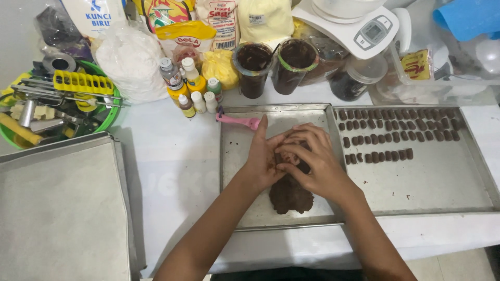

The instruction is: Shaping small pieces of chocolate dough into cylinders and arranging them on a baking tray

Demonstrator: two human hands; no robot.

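Observation:
A lump of dark brown dough [289, 194] lies on a metal tray [239, 161] in front of me. Above it, my left hand [263, 156] is held flat with the palm up. My right hand [312, 156] presses a small piece of the brown dough against that palm with its fingertips. To the right, a larger metal tray [442, 182] carries rows of small brown dough pieces [396, 132] along its far side. A pink-handled tool [238, 120] rests on the near tray's far edge.
An empty tray [57, 208] lies at the left. Behind it is a green bowl of utensils [57, 99]. Small colouring bottles [190, 88], flour bags, two cups of brown mix [273, 65], a white scale [359, 23] and plastic tubs crowd the back.

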